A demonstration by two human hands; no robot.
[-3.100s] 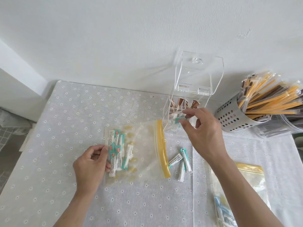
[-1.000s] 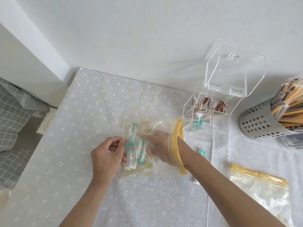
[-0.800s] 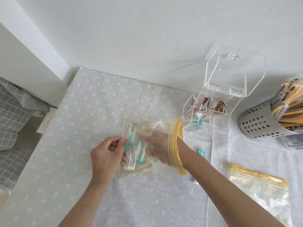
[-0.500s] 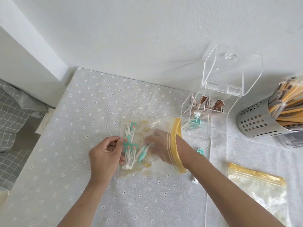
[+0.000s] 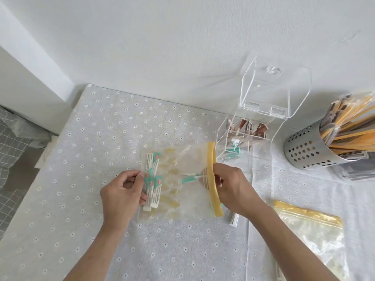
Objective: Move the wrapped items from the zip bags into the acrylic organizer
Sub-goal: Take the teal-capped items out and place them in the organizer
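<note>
A clear zip bag (image 5: 182, 201) with a yellow zip strip lies in the middle of the table. My left hand (image 5: 123, 195) pinches its closed left end, where several white-and-teal wrapped items (image 5: 152, 179) lie inside. My right hand (image 5: 233, 187) is at the bag's mouth, fingers closed on one teal wrapped item (image 5: 189, 178) that still sits partly inside the bag. The acrylic organizer (image 5: 261, 147) stands just beyond the bag with its lid (image 5: 274, 92) raised; it holds brown sachets at the back and teal items in front.
A perforated metal cup (image 5: 304, 151) full of orange and brown sticks stands at the right. A second zip bag (image 5: 310, 232) lies at the lower right. A few wrapped items (image 5: 233, 217) lie on the cloth under my right wrist. The wall is close behind.
My right hand has drawn back from deep inside the bag to its mouth, dragging one teal wrapped item rightward. My left hand has kept its grip on the bag's end.
</note>
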